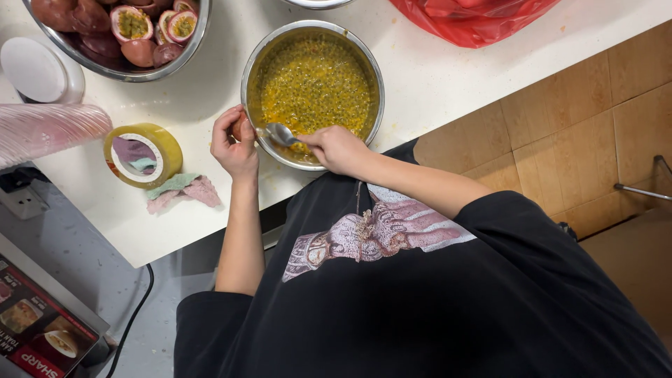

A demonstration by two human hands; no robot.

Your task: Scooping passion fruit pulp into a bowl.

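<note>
Saw left hand [234, 143] clenched on fruit half [238, 128] at rim of pulp bowl [255, 63]. Right hand [336, 148] gripped spoon [282, 134] over near rim. I judged drip risk: pulp onto tabletop [434, 70] if spoon tipped; bowl near edge.

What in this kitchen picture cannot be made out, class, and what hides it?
- Head view: the fruit piece in the left hand, mostly covered by its fingers.
- The spoon handle, hidden inside the right hand.
- The bowl of halved fruit, cut off by the top edge.
- The red bag, cut off likewise.
</note>
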